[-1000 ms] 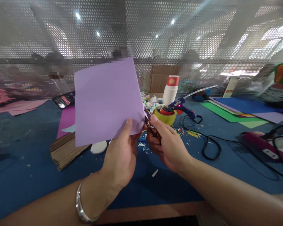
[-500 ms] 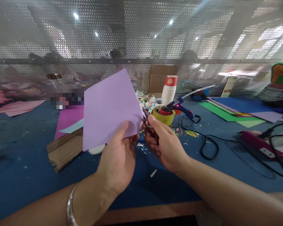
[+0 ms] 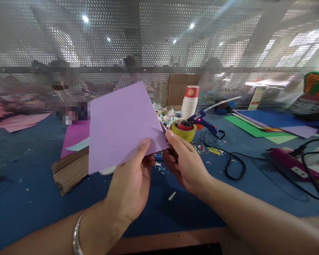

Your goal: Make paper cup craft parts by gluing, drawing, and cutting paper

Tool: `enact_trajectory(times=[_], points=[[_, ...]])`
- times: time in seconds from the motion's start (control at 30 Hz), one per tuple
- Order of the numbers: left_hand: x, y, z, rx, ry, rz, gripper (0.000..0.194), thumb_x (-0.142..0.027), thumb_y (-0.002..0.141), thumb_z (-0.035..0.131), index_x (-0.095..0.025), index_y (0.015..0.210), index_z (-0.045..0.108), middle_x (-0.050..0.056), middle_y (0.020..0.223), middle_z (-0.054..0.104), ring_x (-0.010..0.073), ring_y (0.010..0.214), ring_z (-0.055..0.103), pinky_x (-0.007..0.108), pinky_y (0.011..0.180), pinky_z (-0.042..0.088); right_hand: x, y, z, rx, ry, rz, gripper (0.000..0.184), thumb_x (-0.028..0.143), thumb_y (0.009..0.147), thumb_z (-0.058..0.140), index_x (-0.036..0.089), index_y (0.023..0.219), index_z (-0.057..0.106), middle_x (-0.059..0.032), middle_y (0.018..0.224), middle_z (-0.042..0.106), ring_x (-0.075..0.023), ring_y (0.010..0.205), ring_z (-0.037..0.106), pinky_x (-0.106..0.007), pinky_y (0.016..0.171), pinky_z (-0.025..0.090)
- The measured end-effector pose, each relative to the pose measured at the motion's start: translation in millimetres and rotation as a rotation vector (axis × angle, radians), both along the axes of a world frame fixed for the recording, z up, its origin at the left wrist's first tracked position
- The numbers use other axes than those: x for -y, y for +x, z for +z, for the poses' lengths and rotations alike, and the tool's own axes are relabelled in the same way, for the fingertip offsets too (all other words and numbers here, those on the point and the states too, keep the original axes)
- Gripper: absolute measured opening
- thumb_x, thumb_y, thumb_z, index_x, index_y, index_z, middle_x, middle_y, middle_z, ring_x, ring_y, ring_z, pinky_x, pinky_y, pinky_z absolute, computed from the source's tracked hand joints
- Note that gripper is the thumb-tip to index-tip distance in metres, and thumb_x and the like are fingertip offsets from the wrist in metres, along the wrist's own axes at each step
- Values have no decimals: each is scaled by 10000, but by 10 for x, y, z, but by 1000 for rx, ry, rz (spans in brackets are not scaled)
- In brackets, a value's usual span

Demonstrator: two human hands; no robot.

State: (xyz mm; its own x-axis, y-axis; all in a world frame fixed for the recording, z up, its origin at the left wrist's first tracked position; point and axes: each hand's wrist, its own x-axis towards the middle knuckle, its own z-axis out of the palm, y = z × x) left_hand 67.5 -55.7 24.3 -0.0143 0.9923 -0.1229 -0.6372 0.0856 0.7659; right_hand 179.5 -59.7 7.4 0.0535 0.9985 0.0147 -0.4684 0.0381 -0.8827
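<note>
My left hand (image 3: 133, 180) pinches the lower right corner of a lilac paper sheet (image 3: 119, 125) and holds it up over the blue table, thumb on the front. My right hand (image 3: 184, 163) is closed round a small pair of scissors (image 3: 163, 128), whose blades meet the sheet's right edge; most of the scissors is hidden by my fingers and the paper. A silver bangle (image 3: 77, 235) is on my left wrist.
A yellow tape roll (image 3: 184, 131) with a blue glue gun (image 3: 204, 120) on it sits behind my right hand, its black cord (image 3: 234, 163) looping right. A paper cup stack (image 3: 190, 101), corrugated cardboard (image 3: 69, 170), coloured sheets (image 3: 257, 125), a magenta tool (image 3: 292, 163) and paper scraps lie around.
The lilac sheet has tilted and dropped lower, its corner now swung over toward my right hand. The scissors sit further under the sheet's edge. Both hands stayed close together.
</note>
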Motion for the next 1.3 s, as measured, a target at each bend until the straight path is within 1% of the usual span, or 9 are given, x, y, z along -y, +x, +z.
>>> enact_trajectory(times=[0.13, 0.3, 0.47, 0.6, 0.77, 0.87, 1.0, 1.2, 1.3], points=[[5, 8, 26, 61, -55, -2, 270, -63, 771, 810, -213, 985, 746, -19, 910, 732, 84, 712, 619, 203, 630, 501, -5, 4, -10, 3, 5, -12, 423, 576, 833, 708, 238, 739, 472, 100, 493, 343, -49, 385, 213, -219, 375, 119], [66, 43, -59, 60, -54, -70, 167, -129, 830, 782, -194, 977, 735, -1, 939, 734, 91, 741, 630, 201, 651, 525, -4, 7, -15, -19, -15, -59, 431, 581, 803, 740, 239, 739, 484, 102, 479, 342, -46, 384, 207, -203, 368, 130], [120, 69, -97, 43, -79, -65, 116, -155, 889, 725, -199, 994, 743, 6, 942, 742, 95, 753, 643, 215, 682, 535, 1, 17, -13, -19, -19, -71, 441, 561, 751, 795, 233, 742, 500, 107, 489, 328, -43, 404, 191, -192, 370, 127], [141, 64, -128, 26, -72, -93, 43, -206, 882, 743, -188, 919, 757, 40, 970, 763, 126, 805, 673, 252, 751, 551, -5, 31, -33, -22, -15, -88, 415, 552, 756, 791, 231, 747, 528, 102, 505, 327, -46, 417, 192, -191, 371, 129], [146, 67, -162, 9, -52, -116, 87, -260, 879, 758, -173, 876, 766, 64, 971, 773, 152, 845, 691, 276, 781, 565, -20, 49, -58, -42, -14, -87, 399, 539, 778, 782, 231, 727, 532, 101, 499, 312, -43, 409, 175, -198, 370, 120], [150, 86, -160, 14, -43, -102, 56, -236, 887, 748, -185, 886, 768, 54, 986, 777, 147, 851, 694, 272, 780, 571, -15, 54, -45, -57, -23, -84, 403, 501, 742, 823, 227, 719, 529, 104, 499, 310, -35, 408, 164, -190, 371, 119], [164, 99, -162, 15, -39, -118, 56, -244, 889, 746, -194, 875, 767, 44, 996, 777, 142, 851, 694, 265, 774, 572, 0, 54, -29, -43, -16, -78, 428, 534, 717, 836, 224, 737, 541, 106, 503, 289, -34, 414, 168, -182, 376, 124], [180, 80, -188, 14, -33, -122, 74, -271, 877, 764, -197, 879, 764, 36, 979, 774, 139, 834, 688, 268, 779, 572, 15, 48, -28, -44, -19, -83, 443, 548, 689, 853, 218, 742, 561, 107, 488, 312, -29, 401, 189, -175, 375, 151], [188, 71, -214, 9, -23, -127, 113, -294, 865, 776, -189, 905, 766, 43, 991, 772, 143, 841, 688, 276, 781, 571, 14, 43, -34, -50, -40, -97, 439, 553, 667, 864, 216, 770, 602, 102, 496, 355, -29, 397, 238, -169, 376, 188]])
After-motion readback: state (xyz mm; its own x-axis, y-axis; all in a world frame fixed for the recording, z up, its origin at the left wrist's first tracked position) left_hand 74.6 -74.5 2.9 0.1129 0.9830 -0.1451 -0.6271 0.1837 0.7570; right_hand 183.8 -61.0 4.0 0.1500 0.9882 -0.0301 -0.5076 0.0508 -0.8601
